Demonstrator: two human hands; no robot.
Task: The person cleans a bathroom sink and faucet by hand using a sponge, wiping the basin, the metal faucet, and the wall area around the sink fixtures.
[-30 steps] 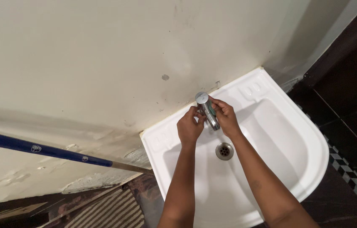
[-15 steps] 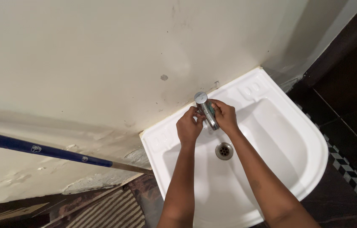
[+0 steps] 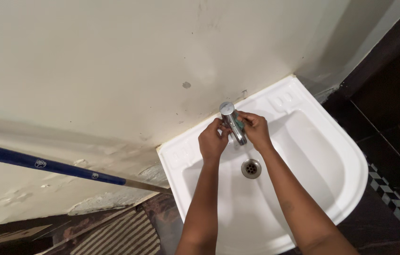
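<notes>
A cream wall [image 3: 115, 61], scuffed and peeling low down, fills most of the view, and a white washbasin [image 3: 332, 160] is fixed against it in the corner beside dark floor tiles [image 3: 394, 189]. You stand over the basin with both bare arms reaching in. Your left hand [image 3: 212, 141] is curled against the left side of the chrome tap [image 3: 233, 123], fingers bent close to its stem. Your right hand [image 3: 256, 130] is closed on a small greenish pad [image 3: 240, 123], which it presses to the right side of the tap. The tap rises at the back rim of the basin, its round cap toward the wall and its spout pointing down toward the metal drain [image 3: 251, 168]. A blue-handled pole [image 3: 58, 167] leans across the wall at your left, above a striped mat [image 3: 119, 236].
</notes>
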